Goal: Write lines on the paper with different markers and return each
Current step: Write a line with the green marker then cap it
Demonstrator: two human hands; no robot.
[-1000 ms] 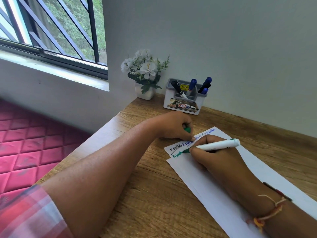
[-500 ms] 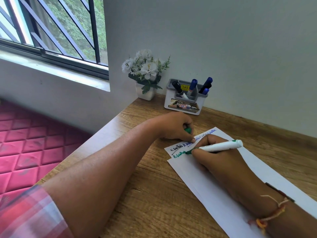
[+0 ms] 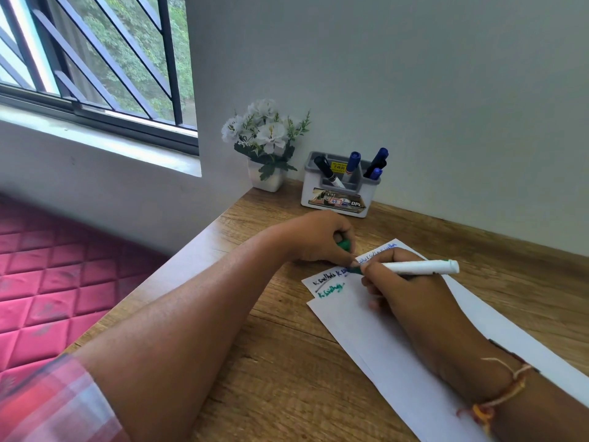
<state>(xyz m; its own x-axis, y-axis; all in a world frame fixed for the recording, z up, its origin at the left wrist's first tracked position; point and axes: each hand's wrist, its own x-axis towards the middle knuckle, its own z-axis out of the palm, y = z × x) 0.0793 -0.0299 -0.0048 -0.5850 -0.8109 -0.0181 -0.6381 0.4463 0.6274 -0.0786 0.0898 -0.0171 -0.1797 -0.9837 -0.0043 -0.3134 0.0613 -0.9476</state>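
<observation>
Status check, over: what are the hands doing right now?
Right hand grips green marker, tip by paper. Left hand holds green cap. One green word down. Nothing blocking.

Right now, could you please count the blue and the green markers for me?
Blue markers: 3
Green marker: 1
Total: 4

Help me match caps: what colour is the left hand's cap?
Green: the cap gripped in the left hand, head view.
</observation>
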